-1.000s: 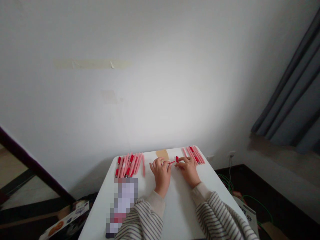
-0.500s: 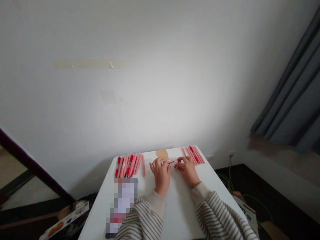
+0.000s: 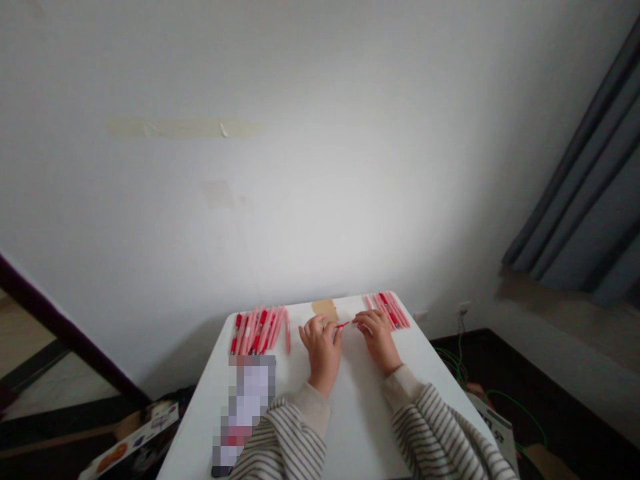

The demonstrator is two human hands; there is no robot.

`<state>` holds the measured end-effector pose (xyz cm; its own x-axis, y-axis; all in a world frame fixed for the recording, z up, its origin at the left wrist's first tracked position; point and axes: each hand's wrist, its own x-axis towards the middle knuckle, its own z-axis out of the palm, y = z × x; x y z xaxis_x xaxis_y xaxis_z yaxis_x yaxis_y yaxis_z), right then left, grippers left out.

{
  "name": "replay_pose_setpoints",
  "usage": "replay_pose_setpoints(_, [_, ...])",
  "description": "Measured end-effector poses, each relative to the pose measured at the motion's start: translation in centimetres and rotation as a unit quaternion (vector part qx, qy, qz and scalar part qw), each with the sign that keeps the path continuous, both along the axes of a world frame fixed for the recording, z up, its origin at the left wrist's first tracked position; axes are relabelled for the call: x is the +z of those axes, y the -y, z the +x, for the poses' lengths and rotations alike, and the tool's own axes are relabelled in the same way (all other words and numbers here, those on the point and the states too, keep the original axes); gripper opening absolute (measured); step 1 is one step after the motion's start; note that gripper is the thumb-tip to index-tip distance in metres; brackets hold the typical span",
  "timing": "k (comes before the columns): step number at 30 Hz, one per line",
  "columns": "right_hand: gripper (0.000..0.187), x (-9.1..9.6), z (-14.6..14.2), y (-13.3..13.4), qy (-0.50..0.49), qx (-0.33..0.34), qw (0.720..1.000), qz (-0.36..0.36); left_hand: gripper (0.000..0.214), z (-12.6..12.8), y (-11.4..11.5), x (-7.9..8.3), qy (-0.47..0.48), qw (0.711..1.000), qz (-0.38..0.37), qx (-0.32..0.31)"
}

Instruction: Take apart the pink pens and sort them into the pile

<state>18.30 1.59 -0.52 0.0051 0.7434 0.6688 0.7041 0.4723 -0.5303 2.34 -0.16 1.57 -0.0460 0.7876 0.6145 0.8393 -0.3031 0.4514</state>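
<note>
My left hand (image 3: 323, 347) is closed, its thumb and fingers pinching a thin red pen part (image 3: 342, 325) whose narrow end points to the right. Facing it, my right hand (image 3: 376, 337) is also closed, fingertips pressed together close to that red tip. Something small and pale shows at the right fingertips, too small to name. To the left lies a row of pink and red pens (image 3: 257, 331), with one pink pen (image 3: 287, 333) slightly apart. Another group of pink and red pens (image 3: 391, 311) lies just beyond my right hand.
A tan patch (image 3: 325, 308) is at the back of the white table (image 3: 350, 420). A blurred-out, phone-like object (image 3: 247, 407) lies by my left forearm. Behind the table stands a wall (image 3: 320, 200); green cables (image 3: 450, 357) run on the floor to the right.
My right hand's fingers have drawn together, and the red piece seen at their tips before no longer shows. My left hand has stayed nearly still with the red part.
</note>
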Motion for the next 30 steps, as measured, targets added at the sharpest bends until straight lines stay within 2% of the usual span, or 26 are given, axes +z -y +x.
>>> replay_pose_setpoints(5, [0.019,0.51,-0.02,0.28,-0.014,-0.007,1.000,0.023,0.014,-0.05,0.01,0.16,-0.005,1.000,0.001,0.006])
replay_pose_setpoints(14, [0.018,0.11,-0.10,0.27,0.026,-0.051,0.998,0.037,0.015,-0.11,0.01,0.00,-0.004,1.000,-0.004,0.002])
replay_pose_setpoints(30, [0.019,-0.32,-0.21,-0.01,0.033,0.006,0.999,0.031,0.012,0.00,-0.02,-0.05,0.007,1.000,-0.013,-0.018])
